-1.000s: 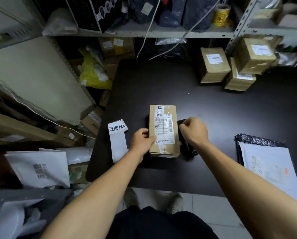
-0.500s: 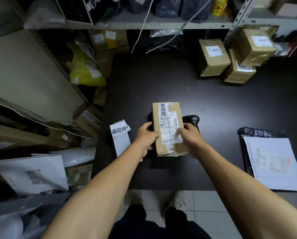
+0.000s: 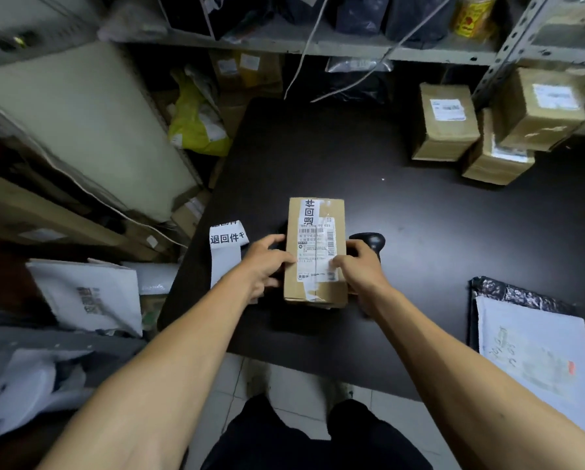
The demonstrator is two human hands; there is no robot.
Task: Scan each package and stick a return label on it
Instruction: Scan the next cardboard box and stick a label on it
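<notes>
The return label (image 3: 310, 212) on the cardboard box (image 3: 315, 293) and the label strip (image 3: 228, 238) beside it both read "退回件".

A dark table (image 3: 318, 147) stands in a narrow storage corner, with grey metal shelves (image 3: 352, 50) above its far edge and a perforated steel upright (image 3: 508, 45) at the right. The floor (image 3: 304, 385) has pale tiles, and the light is dim

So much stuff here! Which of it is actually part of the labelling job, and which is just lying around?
In use: the cardboard box, held by left hand and right hand; label strip; scanner.

Lying about: white mailer, yellow bag, tape roll.
</notes>
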